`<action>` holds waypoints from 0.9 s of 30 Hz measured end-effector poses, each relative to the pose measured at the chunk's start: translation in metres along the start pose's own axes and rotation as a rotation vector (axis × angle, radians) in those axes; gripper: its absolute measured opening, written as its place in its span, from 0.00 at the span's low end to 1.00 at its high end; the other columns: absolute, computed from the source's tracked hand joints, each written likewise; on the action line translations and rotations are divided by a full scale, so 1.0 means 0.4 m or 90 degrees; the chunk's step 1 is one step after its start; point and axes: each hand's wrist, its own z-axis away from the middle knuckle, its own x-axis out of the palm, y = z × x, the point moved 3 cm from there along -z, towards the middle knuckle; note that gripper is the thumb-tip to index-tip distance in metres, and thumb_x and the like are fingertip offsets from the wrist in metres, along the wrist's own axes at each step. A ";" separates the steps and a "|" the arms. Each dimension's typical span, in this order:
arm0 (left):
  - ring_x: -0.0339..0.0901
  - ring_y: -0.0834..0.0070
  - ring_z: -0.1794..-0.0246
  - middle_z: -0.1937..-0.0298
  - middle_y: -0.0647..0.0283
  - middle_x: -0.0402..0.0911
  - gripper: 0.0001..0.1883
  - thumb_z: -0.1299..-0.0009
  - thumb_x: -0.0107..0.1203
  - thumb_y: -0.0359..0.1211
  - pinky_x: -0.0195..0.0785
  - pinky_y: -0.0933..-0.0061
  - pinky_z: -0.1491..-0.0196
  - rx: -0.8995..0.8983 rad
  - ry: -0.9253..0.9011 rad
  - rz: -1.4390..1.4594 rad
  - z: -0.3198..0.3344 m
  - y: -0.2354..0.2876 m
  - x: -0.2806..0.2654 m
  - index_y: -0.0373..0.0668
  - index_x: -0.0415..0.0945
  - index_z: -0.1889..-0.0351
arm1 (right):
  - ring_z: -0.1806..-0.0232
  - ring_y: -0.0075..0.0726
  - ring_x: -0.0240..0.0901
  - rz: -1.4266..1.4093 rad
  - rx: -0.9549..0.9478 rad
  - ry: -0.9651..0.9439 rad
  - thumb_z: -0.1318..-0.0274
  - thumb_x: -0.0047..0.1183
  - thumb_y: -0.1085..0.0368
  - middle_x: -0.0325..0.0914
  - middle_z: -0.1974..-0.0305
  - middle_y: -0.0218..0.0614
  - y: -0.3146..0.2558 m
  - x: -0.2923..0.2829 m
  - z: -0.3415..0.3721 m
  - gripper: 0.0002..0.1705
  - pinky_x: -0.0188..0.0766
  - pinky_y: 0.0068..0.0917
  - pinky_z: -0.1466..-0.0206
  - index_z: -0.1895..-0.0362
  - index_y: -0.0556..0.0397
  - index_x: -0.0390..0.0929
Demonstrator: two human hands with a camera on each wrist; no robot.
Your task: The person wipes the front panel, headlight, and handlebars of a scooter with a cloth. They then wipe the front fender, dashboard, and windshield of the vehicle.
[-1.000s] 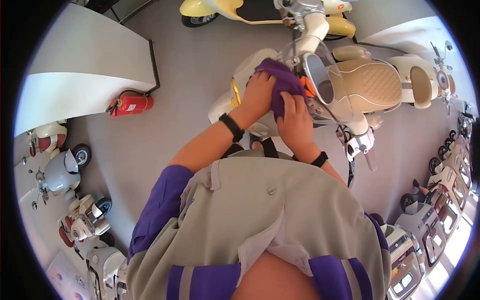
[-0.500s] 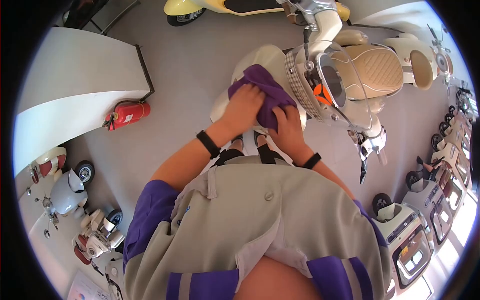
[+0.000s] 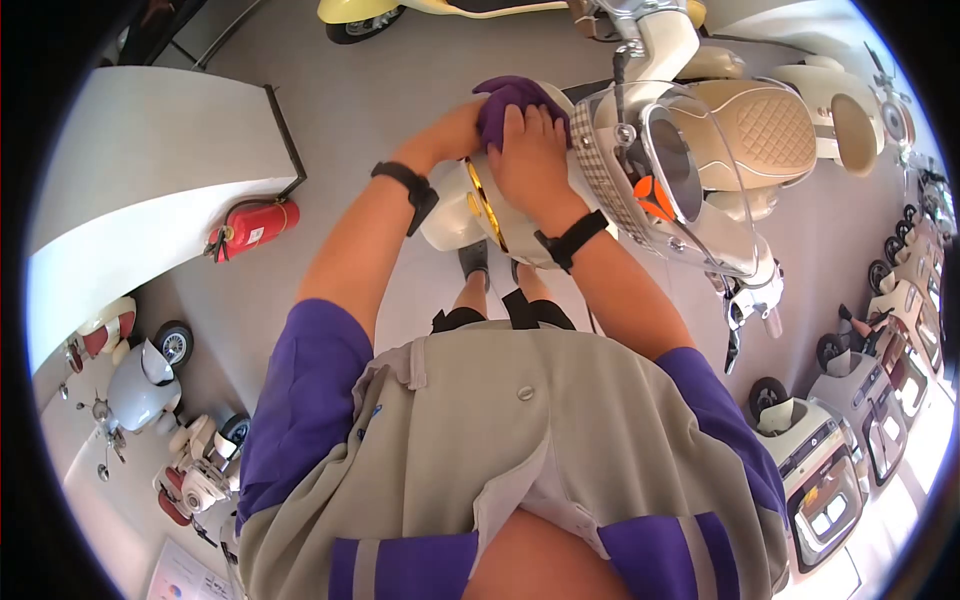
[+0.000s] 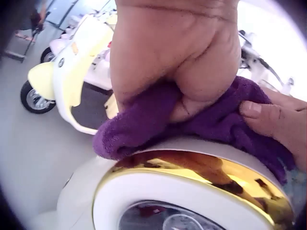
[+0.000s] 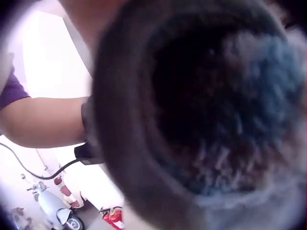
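A bunched purple cloth (image 3: 505, 110) lies over the top of the cream scooter's front (image 3: 520, 225). My left hand (image 3: 460, 132) grips the cloth from its left side; in the left wrist view folds of it bulge out from under the palm. Across the cloth's near side rests my right hand (image 3: 532, 165), fingers extended forward. Its thumb (image 4: 261, 115) presses on the cloth in the left wrist view. Just below the cloth curves a shiny gold trim (image 4: 182, 165) over the headlight (image 4: 168, 215). A large blurred dark ring (image 5: 124, 120) hides the right hand's fingers in the right wrist view.
Right of my hands stand the scooter's clear windshield (image 3: 725, 170), handlebar grip (image 3: 772, 320) and tan quilted seat (image 3: 765, 125). A yellow scooter (image 3: 360, 12) is ahead. A red fire extinguisher (image 3: 255, 228) stands by the white wall block (image 3: 165, 150). More scooters line both sides.
Both hands and the cloth first came nearer and left over the scooter's front, then moved forward to its far side. The gold trim, covered half a second ago, shows again.
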 end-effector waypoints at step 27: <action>0.72 0.50 0.39 0.45 0.51 0.79 0.18 0.34 0.51 0.27 0.68 0.58 0.39 0.307 0.095 -0.286 0.225 0.066 0.108 0.38 0.75 0.46 | 0.36 0.65 0.63 -0.225 -0.135 -0.009 0.60 0.61 0.69 0.69 0.41 0.54 0.033 -0.041 0.296 0.35 0.53 0.55 0.25 0.42 0.58 0.68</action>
